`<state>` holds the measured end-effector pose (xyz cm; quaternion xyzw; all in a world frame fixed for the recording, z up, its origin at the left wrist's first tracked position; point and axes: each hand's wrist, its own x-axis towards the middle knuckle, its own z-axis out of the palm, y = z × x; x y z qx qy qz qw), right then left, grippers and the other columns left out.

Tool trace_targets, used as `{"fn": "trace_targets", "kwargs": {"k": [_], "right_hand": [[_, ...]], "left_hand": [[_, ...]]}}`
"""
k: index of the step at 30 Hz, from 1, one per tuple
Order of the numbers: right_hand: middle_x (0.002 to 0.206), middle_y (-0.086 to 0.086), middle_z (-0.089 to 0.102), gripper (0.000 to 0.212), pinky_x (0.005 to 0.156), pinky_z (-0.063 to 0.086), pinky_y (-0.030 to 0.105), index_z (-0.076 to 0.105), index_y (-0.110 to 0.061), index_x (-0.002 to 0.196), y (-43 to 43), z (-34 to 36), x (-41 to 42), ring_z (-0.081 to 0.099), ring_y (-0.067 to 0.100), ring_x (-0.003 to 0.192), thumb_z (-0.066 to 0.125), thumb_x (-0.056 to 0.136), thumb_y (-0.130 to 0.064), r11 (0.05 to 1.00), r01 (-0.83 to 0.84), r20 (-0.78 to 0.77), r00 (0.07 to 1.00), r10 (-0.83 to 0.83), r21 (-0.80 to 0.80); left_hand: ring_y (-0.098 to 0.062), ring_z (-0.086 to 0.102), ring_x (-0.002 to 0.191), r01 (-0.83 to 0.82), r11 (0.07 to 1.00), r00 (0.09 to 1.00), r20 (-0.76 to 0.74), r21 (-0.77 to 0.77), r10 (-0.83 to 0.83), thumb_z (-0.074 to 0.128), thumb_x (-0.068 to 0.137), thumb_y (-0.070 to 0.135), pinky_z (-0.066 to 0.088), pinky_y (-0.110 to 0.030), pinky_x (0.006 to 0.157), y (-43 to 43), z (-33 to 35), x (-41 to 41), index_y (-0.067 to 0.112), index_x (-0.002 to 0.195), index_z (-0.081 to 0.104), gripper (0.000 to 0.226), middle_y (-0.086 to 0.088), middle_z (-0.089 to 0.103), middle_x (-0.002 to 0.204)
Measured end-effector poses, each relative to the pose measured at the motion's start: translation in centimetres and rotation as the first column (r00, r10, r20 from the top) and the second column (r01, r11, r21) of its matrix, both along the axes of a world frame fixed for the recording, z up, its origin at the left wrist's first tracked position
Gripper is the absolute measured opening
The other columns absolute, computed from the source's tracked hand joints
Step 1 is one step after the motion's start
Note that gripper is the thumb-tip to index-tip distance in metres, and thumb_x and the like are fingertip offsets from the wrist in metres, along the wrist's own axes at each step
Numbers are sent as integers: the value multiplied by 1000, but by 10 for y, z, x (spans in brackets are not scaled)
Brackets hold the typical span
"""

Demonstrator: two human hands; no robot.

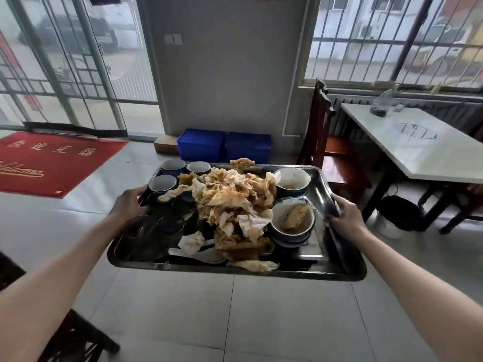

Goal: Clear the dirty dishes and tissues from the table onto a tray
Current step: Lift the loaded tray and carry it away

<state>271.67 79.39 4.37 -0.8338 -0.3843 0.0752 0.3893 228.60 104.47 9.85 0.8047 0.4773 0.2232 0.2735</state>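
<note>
Tray, steel and fully loaded, is held in the air over the tiled floor, gripped by its two short sides. The left hand has its fingers curled round the left rim, and the right hand is wrapped round the right rim with the thumb on top. Between the two sets of fingers lies a heap of stained tissues. Just inside the right fingers sit two dirty bowls; just inside the left fingers stand dark cups, with dark glasses nearer the wrist. A white spoon lies by the near rim.

Loading looks finished, and the step in hand seems to be carrying the load away. The next move calls for an even grip on both sides and a level tray, since the tissues are piled high and loose, one of them hanging at the near rim, and the cups stand close to the left edge.

Beyond the right fingers are a white table, a wooden chair and a lined bin under the table. Ahead of the fingers, against the wall, sit two blue crates. Beyond the left fingers a red mat lies before the glass door. A dark chair below the left forearm is the nearest thing to bump.
</note>
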Motion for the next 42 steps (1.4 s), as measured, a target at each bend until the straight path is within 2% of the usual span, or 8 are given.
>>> {"fn": "trace_targets", "kwargs": {"k": [8, 12, 17, 22, 27, 31, 36, 42], "right_hand": [[116, 12, 67, 61, 94, 49, 43, 53, -11, 132, 113, -7, 108, 64, 28, 103, 68, 74, -1, 1000, 6, -67, 998, -4, 29], [110, 14, 69, 60, 83, 47, 29, 58, -12, 128, 177, -18, 174, 66, 30, 96, 69, 71, 0, 1000, 10, -20, 1000, -10, 12], [89, 9, 68, 60, 62, 39, 8, 56, -7, 129, 265, -17, 256, 56, 5, 67, 68, 72, 5, 999, -50, -14, 999, 50, 11], [108, 16, 69, 58, 66, 34, 10, 57, -9, 129, 357, -1, 332, 59, 15, 89, 69, 73, 2, 996, -82, 42, 996, 81, 17], [125, 12, 62, 63, 100, 42, 33, 51, -13, 135, 443, -5, 397, 57, 28, 117, 67, 75, -3, 997, -77, 9, 997, 77, -32], [127, 11, 61, 63, 93, 35, 20, 52, -11, 134, 515, -19, 448, 55, 25, 120, 70, 75, -2, 998, -55, -17, 998, 54, -21], [131, 10, 58, 63, 98, 36, 27, 49, -14, 137, 616, -36, 512, 52, 27, 123, 69, 77, -7, 998, -9, -17, 1000, 8, -68], [123, 15, 63, 62, 90, 36, 22, 51, -8, 134, 730, -36, 582, 58, 28, 115, 71, 76, -3, 999, 16, -29, 999, -17, -32]], "left_hand": [[-22, 58, 87, 27, 1000, 999, -33, -10, -28, 74, 73, 9, 37, -31, 71, 135, -14, 117, 17, 119, 67, 47, -11, 70, 98], [-30, 62, 91, 32, 999, 998, -47, -26, -33, 64, 59, 32, 44, -38, 75, 189, -20, 182, 18, 118, 67, 60, -13, 70, 99], [-32, 63, 94, -16, 1000, 999, -52, -21, 15, 73, 73, 10, 42, -36, 75, 273, -33, 261, 17, 120, 67, 48, -15, 70, 103], [-32, 62, 94, -62, 998, 996, -65, 6, 63, 72, 74, 5, 43, -36, 76, 358, -32, 328, 19, 122, 65, 51, -15, 70, 103], [-31, 61, 91, -79, 997, 995, -66, 22, 81, 72, 74, 3, 36, -31, 71, 440, -33, 385, 18, 122, 66, 51, -16, 69, 102], [-32, 62, 103, -79, 997, 995, -62, -9, 79, 71, 74, 2, 43, -36, 79, 518, -49, 439, 17, 124, 65, 52, -15, 70, 107], [-33, 62, 105, -42, 999, 997, -63, -22, 40, 71, 73, -1, 44, -37, 83, 627, -65, 508, 16, 124, 64, 54, -16, 69, 109], [-30, 62, 104, 14, 1000, 996, -86, -7, -15, 69, 73, -2, 38, -30, 75, 759, -59, 591, 17, 131, 59, 62, -13, 69, 110]]}}
